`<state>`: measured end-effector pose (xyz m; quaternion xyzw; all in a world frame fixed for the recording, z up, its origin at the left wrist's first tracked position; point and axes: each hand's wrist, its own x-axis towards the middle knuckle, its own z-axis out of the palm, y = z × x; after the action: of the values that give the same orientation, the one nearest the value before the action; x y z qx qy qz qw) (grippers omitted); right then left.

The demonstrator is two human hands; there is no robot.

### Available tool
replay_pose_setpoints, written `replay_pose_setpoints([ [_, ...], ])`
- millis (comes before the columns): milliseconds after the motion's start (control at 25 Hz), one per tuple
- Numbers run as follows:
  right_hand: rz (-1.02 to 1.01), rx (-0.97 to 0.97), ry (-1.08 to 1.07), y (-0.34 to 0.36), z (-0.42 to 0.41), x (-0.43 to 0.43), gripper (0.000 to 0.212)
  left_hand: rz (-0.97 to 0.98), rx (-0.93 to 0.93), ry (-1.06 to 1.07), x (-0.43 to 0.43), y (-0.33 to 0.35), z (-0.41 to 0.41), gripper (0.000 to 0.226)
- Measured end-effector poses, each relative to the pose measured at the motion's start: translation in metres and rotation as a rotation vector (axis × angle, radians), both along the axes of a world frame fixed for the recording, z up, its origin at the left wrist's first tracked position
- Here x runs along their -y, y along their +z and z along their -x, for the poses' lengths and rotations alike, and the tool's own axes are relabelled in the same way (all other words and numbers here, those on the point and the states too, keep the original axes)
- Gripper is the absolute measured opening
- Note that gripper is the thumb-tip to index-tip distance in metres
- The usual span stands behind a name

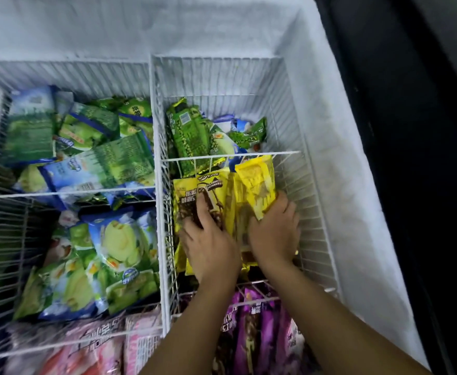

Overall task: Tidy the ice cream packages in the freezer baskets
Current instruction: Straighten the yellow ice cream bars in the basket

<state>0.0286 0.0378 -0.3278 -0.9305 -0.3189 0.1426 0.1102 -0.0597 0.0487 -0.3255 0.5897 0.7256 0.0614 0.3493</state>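
Note:
Both my hands are down in the middle compartment of the right wire basket [307, 169], among yellow ice cream packages [192, 190]. My left hand [208, 239] lies flat on the stack, fingers stretched forward and pressing on a yellow and brown wrapper. My right hand [274, 231] grips the lower end of a tilted yellow package [255, 182] that leans up toward the divider wire. Dark green packages [191, 133] fill the far compartment. Purple packages [251, 334] lie in the near one, partly hidden by my forearms.
The left basket [67, 192] holds green and blue melon packages [113, 247] in a loose jumble, with pink packages [100, 347] nearest me. Frosted white freezer walls [338, 147] rise behind and to the right. A dark freezer rim runs along the right.

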Motion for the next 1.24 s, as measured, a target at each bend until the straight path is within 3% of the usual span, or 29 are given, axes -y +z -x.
replay_pose_setpoints([
  [160, 0.185, 0.008, -0.007, -0.003, -0.010, 0.004, 0.093, -0.075, 0.020, -0.014, 0.006, 0.010, 0.008, 0.073],
  [280, 0.165, -0.027, -0.063, -0.009, -0.004, 0.011, 0.096, -0.160, 0.014, -0.050, 0.014, 0.014, 0.011, 0.069],
  [400, 0.134, -0.145, -0.119, -0.009, -0.002, 0.019, 0.100, -0.080, -0.023, -0.031, 0.018, 0.019, 0.015, 0.072],
  [480, 0.119, -0.061, -0.042, -0.008, -0.004, 0.018, 0.098, 0.007, -0.070, -0.041, 0.013, 0.009, 0.014, 0.075],
  [600, -0.056, 0.170, 0.242, -0.015, -0.009, 0.015, 0.078, -0.177, -0.215, -0.296, 0.000, -0.017, 0.009, 0.068],
  [760, 0.043, 0.070, 0.567, -0.045, -0.032, 0.009, 0.072, -0.144, -0.312, -0.487, -0.012, -0.047, 0.011, 0.058],
  [1000, 0.125, 0.185, 0.584, -0.058, -0.023, 0.001, 0.068, -0.313, -0.337, -0.431, -0.012, -0.071, 0.010, 0.058],
  [1240, 0.028, 0.263, 0.557, -0.056, -0.018, 0.001, 0.063, -0.328, -0.280, -0.411, -0.013, -0.068, 0.009, 0.057],
])
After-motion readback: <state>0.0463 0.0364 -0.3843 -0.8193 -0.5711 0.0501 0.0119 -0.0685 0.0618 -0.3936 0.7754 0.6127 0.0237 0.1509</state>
